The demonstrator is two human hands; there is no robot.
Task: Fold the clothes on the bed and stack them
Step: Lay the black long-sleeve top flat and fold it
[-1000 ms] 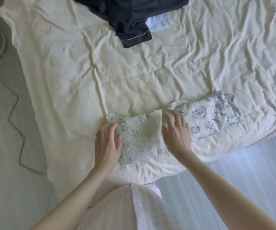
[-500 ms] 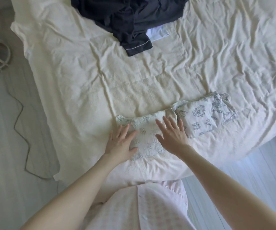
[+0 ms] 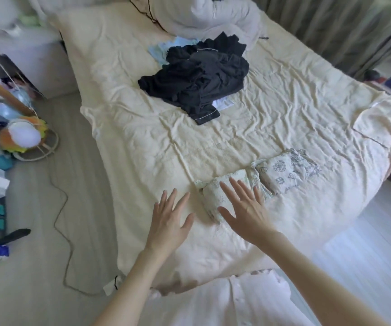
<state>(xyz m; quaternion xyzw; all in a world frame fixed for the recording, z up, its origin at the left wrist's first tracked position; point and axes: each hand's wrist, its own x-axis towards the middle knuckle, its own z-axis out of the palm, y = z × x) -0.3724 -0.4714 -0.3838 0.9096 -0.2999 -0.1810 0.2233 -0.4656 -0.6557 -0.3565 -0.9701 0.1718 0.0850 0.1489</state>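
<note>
both grips are spread flat and hold nothing: the right hand (image 3: pixel 245 209) lies over the small folded garment (image 3: pixel 215 196) near the bed (image 3: pixel 142 142) edge, the left hand (image 3: pixel 169 220) just beside it.

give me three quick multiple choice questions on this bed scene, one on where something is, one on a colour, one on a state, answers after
1. Where does the heart-print folded garment lie relative to the small-print folded garment?
A. on top of it
B. beside it, toward the right
C. on the floor

2. What colour is the unfolded heap of clothes in the middle of the bed?
A. black
B. red
C. yellow

3. How is the left hand?
A. gripping the black clothes
B. closed in a fist
C. open, fingers spread, holding nothing

Answers: 1 B, the two folded pieces sit side by side near the bed's edge. 2 A, the heap is black with thin white piping. 3 C, its fingers are straight and apart above the sheet.
</note>
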